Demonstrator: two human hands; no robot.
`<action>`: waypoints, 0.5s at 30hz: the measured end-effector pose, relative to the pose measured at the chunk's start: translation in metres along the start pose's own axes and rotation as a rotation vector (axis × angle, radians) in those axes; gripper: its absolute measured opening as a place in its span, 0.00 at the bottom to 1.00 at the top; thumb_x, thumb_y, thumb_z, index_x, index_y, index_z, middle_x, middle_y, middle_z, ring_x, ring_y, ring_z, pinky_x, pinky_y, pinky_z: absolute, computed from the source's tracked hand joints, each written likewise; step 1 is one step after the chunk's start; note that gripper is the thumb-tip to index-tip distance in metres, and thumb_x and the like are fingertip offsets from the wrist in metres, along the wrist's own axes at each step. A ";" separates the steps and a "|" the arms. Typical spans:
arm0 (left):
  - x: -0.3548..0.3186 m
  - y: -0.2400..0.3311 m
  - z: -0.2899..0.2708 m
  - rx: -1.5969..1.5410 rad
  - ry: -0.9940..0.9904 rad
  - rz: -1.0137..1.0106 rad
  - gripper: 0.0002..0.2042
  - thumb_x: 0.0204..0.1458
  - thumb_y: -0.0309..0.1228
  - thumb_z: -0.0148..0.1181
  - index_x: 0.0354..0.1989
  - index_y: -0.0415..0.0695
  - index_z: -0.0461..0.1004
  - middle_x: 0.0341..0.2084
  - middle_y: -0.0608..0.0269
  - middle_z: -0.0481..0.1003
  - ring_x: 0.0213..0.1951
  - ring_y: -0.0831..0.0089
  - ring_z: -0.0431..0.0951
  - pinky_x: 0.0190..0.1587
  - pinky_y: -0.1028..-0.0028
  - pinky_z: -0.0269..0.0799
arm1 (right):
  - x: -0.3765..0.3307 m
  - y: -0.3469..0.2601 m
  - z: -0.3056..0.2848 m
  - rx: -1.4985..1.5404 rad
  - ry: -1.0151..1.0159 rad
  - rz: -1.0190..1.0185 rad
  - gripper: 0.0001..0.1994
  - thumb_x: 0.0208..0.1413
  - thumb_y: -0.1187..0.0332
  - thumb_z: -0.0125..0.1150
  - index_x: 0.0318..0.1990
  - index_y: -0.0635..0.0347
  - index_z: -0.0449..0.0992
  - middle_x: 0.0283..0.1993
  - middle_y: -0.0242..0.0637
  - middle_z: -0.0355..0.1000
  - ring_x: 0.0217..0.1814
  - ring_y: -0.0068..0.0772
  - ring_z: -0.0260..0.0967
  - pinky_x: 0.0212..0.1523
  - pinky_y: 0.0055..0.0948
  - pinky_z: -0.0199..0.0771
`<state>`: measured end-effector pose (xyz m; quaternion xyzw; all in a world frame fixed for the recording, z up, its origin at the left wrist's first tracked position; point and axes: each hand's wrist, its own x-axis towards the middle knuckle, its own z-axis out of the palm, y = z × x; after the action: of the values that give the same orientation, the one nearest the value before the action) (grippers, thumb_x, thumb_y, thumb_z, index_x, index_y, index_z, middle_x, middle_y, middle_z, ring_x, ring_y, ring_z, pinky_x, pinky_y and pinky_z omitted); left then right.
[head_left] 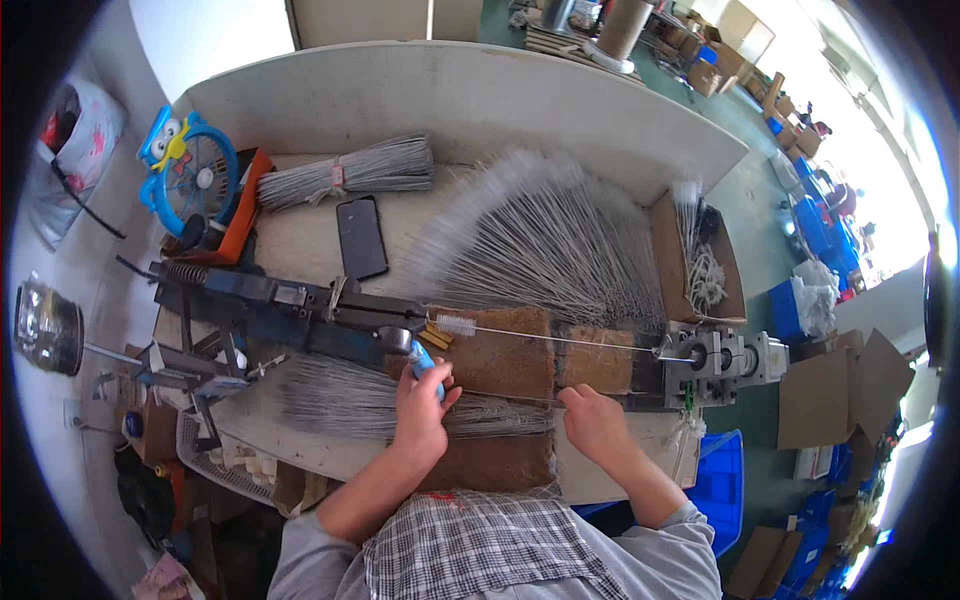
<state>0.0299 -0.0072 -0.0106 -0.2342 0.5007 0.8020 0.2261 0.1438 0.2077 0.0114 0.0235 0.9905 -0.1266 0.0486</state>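
My left hand is closed around a light blue, tube-shaped thing, its thumb pointing up to the right. Just beyond it, a small brush with a white bristle head lies across the machine. From that head a thin metal stem runs right to the clamp. My right hand is closed in a pinch at the bench's near edge. What its fingertips hold is too small to make out. Thin wires lie between my hands, reaching toward the right one.
A fan of bristle-tipped wires spreads behind the machine. Beyond the long dark bar lie a phone and a tied wire bundle. A blue fan stands far left. A cardboard box stands right; a blue bin sits below.
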 end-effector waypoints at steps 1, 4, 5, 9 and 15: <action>-0.012 0.004 0.012 -0.002 0.012 0.010 0.07 0.56 0.32 0.55 0.40 0.44 0.69 0.34 0.66 0.73 0.39 0.71 0.75 0.41 0.70 0.76 | 0.003 -0.003 -0.003 0.029 0.047 0.053 0.05 0.49 0.73 0.55 0.34 0.57 0.69 0.32 0.41 0.69 0.34 0.47 0.73 0.33 0.43 0.74; -0.034 0.040 0.028 -0.438 -0.435 -0.238 0.11 0.56 0.38 0.57 0.37 0.44 0.69 0.23 0.68 0.69 0.23 0.78 0.68 0.29 0.75 0.70 | 0.010 -0.013 -0.005 0.060 0.063 0.066 0.06 0.49 0.74 0.55 0.35 0.59 0.70 0.32 0.43 0.69 0.33 0.50 0.72 0.33 0.45 0.73; -0.043 0.061 0.021 -0.701 -0.640 -0.165 0.13 0.57 0.41 0.57 0.37 0.43 0.69 0.20 0.69 0.68 0.19 0.80 0.64 0.26 0.76 0.67 | 0.006 -0.013 -0.008 0.065 0.062 0.076 0.06 0.49 0.74 0.55 0.35 0.59 0.70 0.32 0.43 0.69 0.33 0.50 0.72 0.33 0.45 0.73; -0.039 0.121 -0.032 -0.638 -0.608 -0.361 0.22 0.62 0.51 0.41 0.37 0.44 0.73 0.16 0.71 0.67 0.15 0.79 0.60 0.24 0.73 0.60 | 0.004 -0.003 -0.020 -0.107 -0.020 0.037 0.07 0.46 0.75 0.56 0.34 0.57 0.68 0.33 0.41 0.67 0.37 0.43 0.72 0.33 0.40 0.75; -0.059 0.070 -0.041 0.039 -0.458 -0.176 0.18 0.63 0.40 0.44 0.33 0.38 0.74 0.17 0.64 0.72 0.17 0.75 0.67 0.23 0.74 0.65 | 0.006 0.050 -0.104 -0.257 0.314 -0.119 0.09 0.42 0.76 0.57 0.33 0.58 0.71 0.31 0.39 0.65 0.37 0.42 0.69 0.35 0.38 0.71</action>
<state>0.0406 -0.0796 0.0583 -0.0844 0.4296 0.8015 0.4073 0.1316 0.2822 0.0988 -0.0221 0.9935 0.0035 -0.1115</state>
